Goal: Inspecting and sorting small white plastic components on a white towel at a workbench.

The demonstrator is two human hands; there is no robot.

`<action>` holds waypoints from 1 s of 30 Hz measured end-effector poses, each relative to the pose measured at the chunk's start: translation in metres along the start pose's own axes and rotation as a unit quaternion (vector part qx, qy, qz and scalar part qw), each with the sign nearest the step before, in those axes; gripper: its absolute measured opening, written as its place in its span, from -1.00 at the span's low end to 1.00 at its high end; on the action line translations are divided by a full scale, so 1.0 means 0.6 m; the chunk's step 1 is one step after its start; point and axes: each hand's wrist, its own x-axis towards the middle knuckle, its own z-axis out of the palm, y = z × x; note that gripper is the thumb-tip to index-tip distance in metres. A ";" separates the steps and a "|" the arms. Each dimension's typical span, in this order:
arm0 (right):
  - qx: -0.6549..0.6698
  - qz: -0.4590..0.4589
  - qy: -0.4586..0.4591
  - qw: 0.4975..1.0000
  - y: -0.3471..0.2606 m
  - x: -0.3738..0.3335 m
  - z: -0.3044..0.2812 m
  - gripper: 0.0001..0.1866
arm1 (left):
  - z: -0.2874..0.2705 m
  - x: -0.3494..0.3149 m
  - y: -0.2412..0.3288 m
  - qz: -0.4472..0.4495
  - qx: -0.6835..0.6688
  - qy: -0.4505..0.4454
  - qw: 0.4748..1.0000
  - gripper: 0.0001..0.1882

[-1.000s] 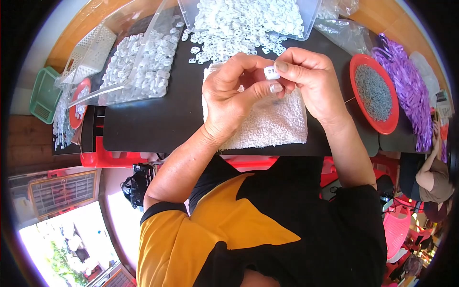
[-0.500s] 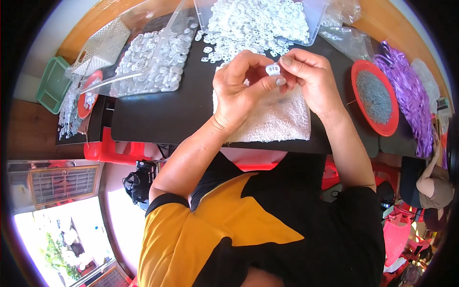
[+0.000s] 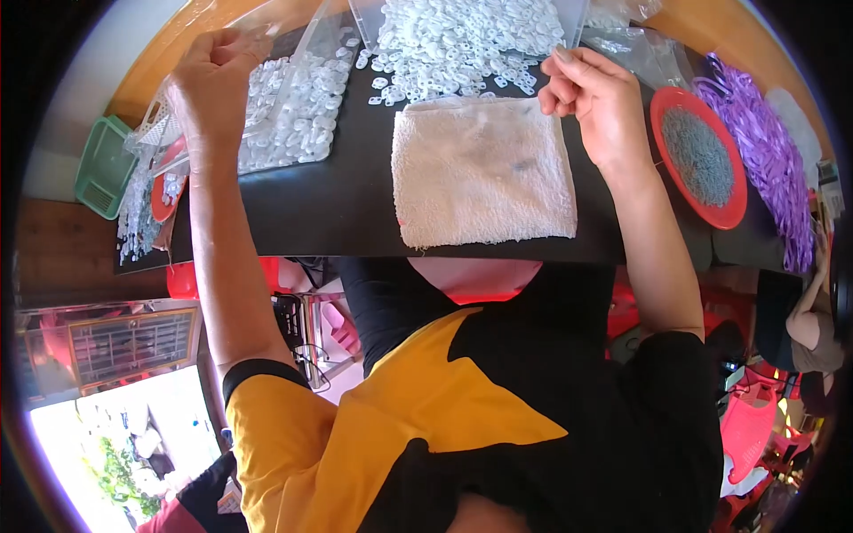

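My left hand [image 3: 213, 84] is raised over the tray of finished-looking white plastic pieces [image 3: 306, 115] at the left. Its thumb and fingers are pinched together, and what they hold, if anything, is too small to tell. At the right, my right hand [image 3: 597, 102] hovers by the upper right corner of a folded white towel [image 3: 484, 178]. Its fingers are curled in against the thumb, hiding whatever may be between them. Beyond the towel, small white pieces with two holes [image 3: 426, 75] spill from a clear plastic bin [image 3: 577, 22].
An orange-red dish of small grey parts [image 3: 702, 160] sits right of the towel, beside a purple bundle of strips [image 3: 755, 151]. At far left are a green basket [image 3: 102, 169] and another red dish [image 3: 167, 195]. Another person's arm [image 3: 804, 311] shows at far right.
Both hands were together over the towel, pinching a small white piece. They have parted: the left swung far left over the tray, the right moved slightly right and away. The towel is now uncovered.
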 end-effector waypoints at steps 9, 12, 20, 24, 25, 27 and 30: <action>-0.042 -0.024 0.042 0.998 0.009 0.004 -0.010 -0.73 | 0.172 -0.171 0.119 0.112 -0.249 -0.222 0.936 -0.93; -0.034 -0.026 0.043 0.998 0.007 0.004 -0.006 -0.73 | 0.245 -0.195 0.124 0.141 -0.214 -0.272 0.928 -0.92; -0.034 -0.043 0.023 0.998 -0.014 -0.006 -0.004 -0.72 | 0.305 -0.194 0.124 0.168 -0.054 -0.363 0.915 -0.88; -0.031 -0.052 0.022 0.998 -0.021 -0.010 -0.001 -0.72 | 0.305 -0.189 0.118 0.180 -0.065 -0.363 0.912 -0.91; -0.036 -0.056 0.020 0.998 -0.021 -0.010 -0.001 -0.72 | 0.305 -0.188 0.119 0.181 -0.064 -0.363 0.912 -0.91; -0.041 -0.061 0.018 0.997 -0.021 -0.011 0.000 -0.73 | 0.303 -0.185 0.123 0.198 -0.042 -0.380 0.903 -0.85; -0.050 -0.062 0.022 0.997 -0.017 -0.008 0.000 -0.74 | 0.304 -0.178 0.118 0.117 -0.079 -0.407 0.903 -0.86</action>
